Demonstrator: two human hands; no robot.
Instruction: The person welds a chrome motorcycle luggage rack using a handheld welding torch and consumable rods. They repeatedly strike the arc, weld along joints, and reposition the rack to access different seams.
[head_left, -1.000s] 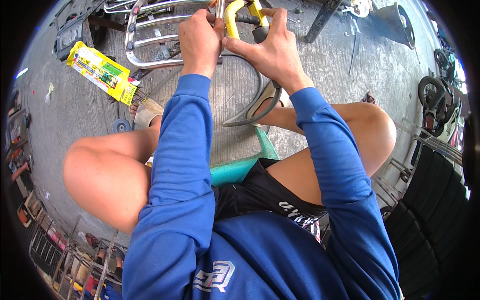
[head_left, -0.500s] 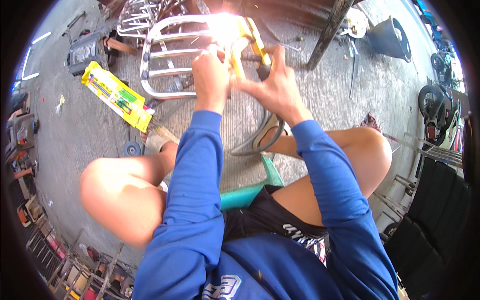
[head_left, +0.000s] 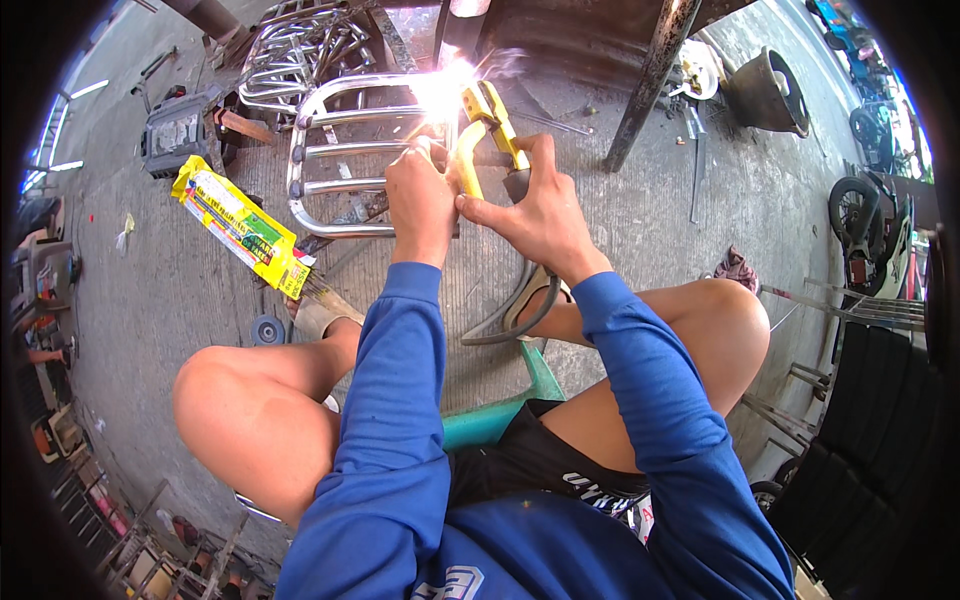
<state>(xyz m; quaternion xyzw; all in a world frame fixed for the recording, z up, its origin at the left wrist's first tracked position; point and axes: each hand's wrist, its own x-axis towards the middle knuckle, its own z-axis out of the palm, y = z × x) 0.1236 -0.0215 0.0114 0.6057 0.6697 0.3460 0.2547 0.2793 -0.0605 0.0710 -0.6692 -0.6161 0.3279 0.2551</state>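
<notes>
My right hand point(head_left: 545, 220) is closed round a yellow welding electrode holder point(head_left: 466, 165), its thumb against the handle. A dark cable point(head_left: 500, 335) hangs from it and loops down by my right foot. A blinding white welding arc point(head_left: 447, 88) burns at the upper right corner of a shiny tubular metal rack point(head_left: 345, 187), and its glare hides the joint and the electrode. At the rack's right end my left hand point(head_left: 420, 205) is closed, seemingly gripping its end bar just below the arc; its fingertips are partly hidden.
A yellow packet point(head_left: 235, 222) lies left of the rack, near a grey case point(head_left: 185, 130). More chromed racks point(head_left: 310, 60) are piled behind. A dark post point(head_left: 650, 90) and a bucket point(head_left: 770, 95) stand at the far right. Part of a green stool point(head_left: 485, 425) shows beneath me.
The whole scene sits lower in the picture as the view has tilted. The arc's glare is smaller, showing more of the holder's jaws. Both hands keep their grip beside the rack's corner.
</notes>
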